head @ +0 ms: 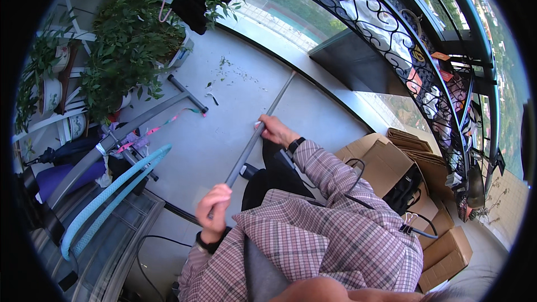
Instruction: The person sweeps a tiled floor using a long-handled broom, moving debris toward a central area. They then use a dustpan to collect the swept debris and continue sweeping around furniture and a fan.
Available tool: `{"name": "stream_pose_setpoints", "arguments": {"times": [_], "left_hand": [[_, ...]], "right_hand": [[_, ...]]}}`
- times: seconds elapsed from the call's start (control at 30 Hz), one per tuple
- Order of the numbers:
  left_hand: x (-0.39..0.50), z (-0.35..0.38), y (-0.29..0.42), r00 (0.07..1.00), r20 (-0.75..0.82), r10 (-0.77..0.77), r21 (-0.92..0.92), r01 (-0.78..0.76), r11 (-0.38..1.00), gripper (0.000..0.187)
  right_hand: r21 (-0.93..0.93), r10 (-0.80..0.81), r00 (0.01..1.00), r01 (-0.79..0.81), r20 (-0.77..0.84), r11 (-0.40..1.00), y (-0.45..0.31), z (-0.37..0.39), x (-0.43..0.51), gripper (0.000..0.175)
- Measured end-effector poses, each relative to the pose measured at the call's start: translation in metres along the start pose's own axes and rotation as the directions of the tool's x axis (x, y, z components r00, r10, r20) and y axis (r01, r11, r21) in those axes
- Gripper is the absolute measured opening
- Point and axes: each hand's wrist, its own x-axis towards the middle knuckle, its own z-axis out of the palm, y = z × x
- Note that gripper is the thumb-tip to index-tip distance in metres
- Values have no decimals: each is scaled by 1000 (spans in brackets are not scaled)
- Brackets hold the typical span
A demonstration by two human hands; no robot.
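Note:
A long grey pole slants across the view, from near my body to the dark baseboard strip under the window. My left hand is wrapped around its near end. Farther along the shaft, my right hand closes on it with the thumb side up. The far tip narrows in the distance and meets the strip; no tool head is visible there. Scattered leaf bits and a small dark-and-white scrap lie on the pale floor, left of the pole.
Leafy potted plants crowd the left. Below them stand a grey metal frame and a light-blue looped tube. Black socks hang overhead. At right are cardboard boxes and a black wrought-iron rack. Cables cross near my sleeves.

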Motion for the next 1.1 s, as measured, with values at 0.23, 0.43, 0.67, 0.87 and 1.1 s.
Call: {"name": "stream_pose_setpoints", "arguments": {"times": [0.23, 0.43, 0.67, 0.87, 1.1], "left_hand": [[-12, -5, 16, 999, 24, -20, 38, 19, 999, 10], [22, -13, 72, 879, 476, 26, -25, -16, 1000, 25], [34, 27, -5, 797, 513, -319, 25, 358, 934, 11], [53, 12, -36, 831, 327, -451, -211, 529, 822, 19], [99, -49, 40, 969, 227, -101, -148, 137, 979, 18]], "right_hand": [[-50, 75, 992, -70, 103, 996, 31, 2, -1, 23], [329, -40, 930, -88, 364, 940, 51, 2, -58, 10], [563, 68, 995, -17, -70, 826, 83, -115, -57, 9], [671, 96, 994, -32, -58, 741, 80, -98, 6, 7], [610, -18, 976, -121, 216, 783, 30, 67, 5, 7]]}}
